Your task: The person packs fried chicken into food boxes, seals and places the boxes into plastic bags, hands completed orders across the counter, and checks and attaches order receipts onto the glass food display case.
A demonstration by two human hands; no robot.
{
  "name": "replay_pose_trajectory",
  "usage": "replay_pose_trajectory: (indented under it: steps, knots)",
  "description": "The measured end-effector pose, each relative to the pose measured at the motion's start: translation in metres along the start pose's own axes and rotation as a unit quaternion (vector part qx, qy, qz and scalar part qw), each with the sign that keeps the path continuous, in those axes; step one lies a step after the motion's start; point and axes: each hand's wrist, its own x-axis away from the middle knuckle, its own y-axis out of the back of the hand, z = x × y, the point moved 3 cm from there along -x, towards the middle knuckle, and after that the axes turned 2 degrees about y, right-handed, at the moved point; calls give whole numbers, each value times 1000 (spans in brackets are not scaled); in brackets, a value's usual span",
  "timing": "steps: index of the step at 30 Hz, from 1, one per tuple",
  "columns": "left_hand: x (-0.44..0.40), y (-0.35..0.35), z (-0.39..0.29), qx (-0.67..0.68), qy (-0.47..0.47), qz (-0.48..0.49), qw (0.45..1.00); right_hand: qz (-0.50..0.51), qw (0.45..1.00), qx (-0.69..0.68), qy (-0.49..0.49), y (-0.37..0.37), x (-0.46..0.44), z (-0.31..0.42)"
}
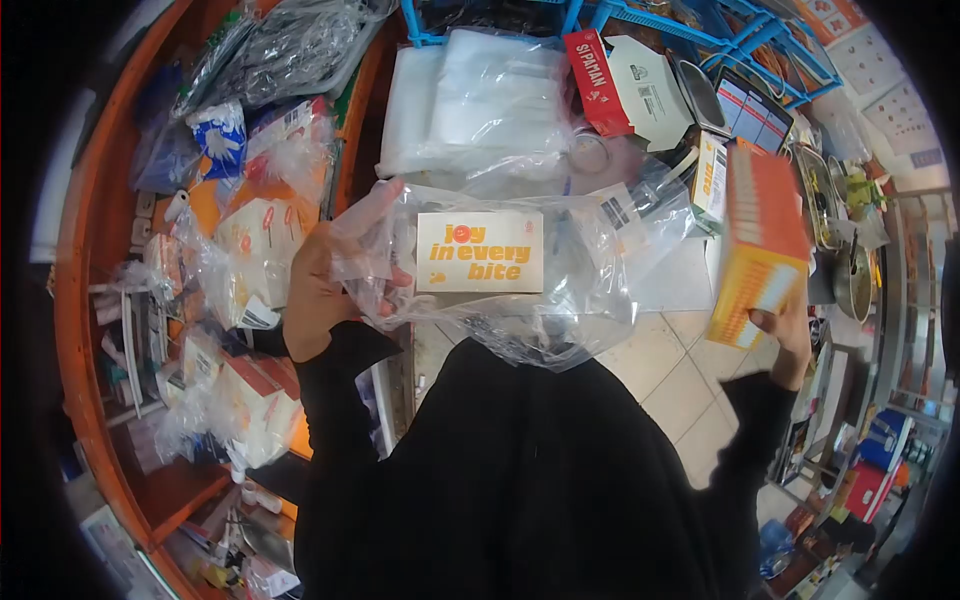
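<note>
Head view: left hand (318,275), left of centre, holds the left end of a clear crinkled plastic bag (590,265). A small white rectangular box with orange "joy in every bite" lettering (480,252) sits at mid-frame, apparently inside the bag, print facing up. Thumb lies along the upper edge, fingers apart from it lower down; film is caught in the hand, but the exact pinch cannot be told through the reflections. Likely reason for the spread: it keeps the film wide and lets the palm side carry the load, as no other hand supports the bag.

Right hand (787,328), right of centre, grips a red-orange and yellow patterned carton (765,240) by its lower end. Thumb pressed to the near yellow face; other fingers hidden behind. Carton stands tilted, motion-blurred, well apart from the bag; gripping low presumably leaves its upper part unobstructed.

Pose: both forearms, black-sleeved, come up from the bottom of the frame, wide apart; left wrist bent inward, right hand turned thumb-inward.

Surroundings: flat stack of translucent plastic bags (500,100), top centre; blue plastic crates (735,40), upper right.
</note>
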Motion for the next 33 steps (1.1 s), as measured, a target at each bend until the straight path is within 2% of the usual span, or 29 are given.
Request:
replay_pose_trajectory:
  steps: [1,3,5,7,9,10,11,13,15,16,17,18,19,21,22,23,24,25,26,27,29,30,31,32,33]
  knots:
    - [-3,-2,-2,-26,-3,13,1000,48,995,-89,27,-23,-2,20]
    - [1,-3,9,46,75,29,996,181,960,-203,71,-82,-17,48]
    - [5,-9,8,116,118,29,986,246,943,-196,107,-144,-37,56]
    - [14,-5,15,64,116,-31,991,205,956,-147,150,-193,-54,44]
    - [17,7,16,-24,-62,-7,998,119,973,-62,186,-212,-50,30]
    - [16,10,17,65,31,-64,995,145,961,79,221,-216,-46,28]
    - [13,7,17,98,61,-75,990,170,928,218,249,-219,-43,25]
    - [9,0,18,166,118,-104,973,163,930,241,225,-227,-41,19]
    - [6,-27,16,233,23,131,963,156,932,262,199,-244,-39,13]
    - [-4,-28,9,90,-57,205,973,173,923,290,183,-258,-41,9]
    - [-13,-29,2,-41,-156,256,953,190,914,318,168,-264,-44,10]
    - [-19,-20,3,21,-40,167,985,196,907,339,153,-264,-40,16]
    - [-20,-10,7,80,79,74,991,192,909,339,150,-253,-40,18]
    - [-15,2,14,136,198,-19,971,313,913,129,226,-220,-30,20]
    - [-12,8,15,162,132,-56,976,351,921,-18,167,-187,-32,33]
    - [-11,14,21,176,100,-74,977,380,904,-165,105,-151,-30,39]
    - [-9,21,27,188,67,-90,976,286,912,-295,-1,-121,-20,16]
    - [-8,28,32,73,-8,-45,996,97,945,-295,-109,-98,-8,-16]
    - [-6,28,35,11,-44,-19,999,-26,972,-156,-175,-83,-2,-51]
    - [-4,27,39,-47,-83,3,995,-147,961,-11,-235,-72,4,-87]
    - [-5,23,40,3,-89,3,996,-206,897,-3,-392,-80,30,-166]
    - [-9,20,39,20,-91,3,996,-202,862,-193,-423,-92,37,-191]
    - [-16,16,34,3,-87,19,996,-190,794,-376,-439,-101,40,-205]
    - [-19,12,31,-7,-84,29,996,-135,799,-417,-411,-105,28,-187]
    - [-23,8,29,-17,-81,38,996,-137,797,-420,-412,-108,21,-174]
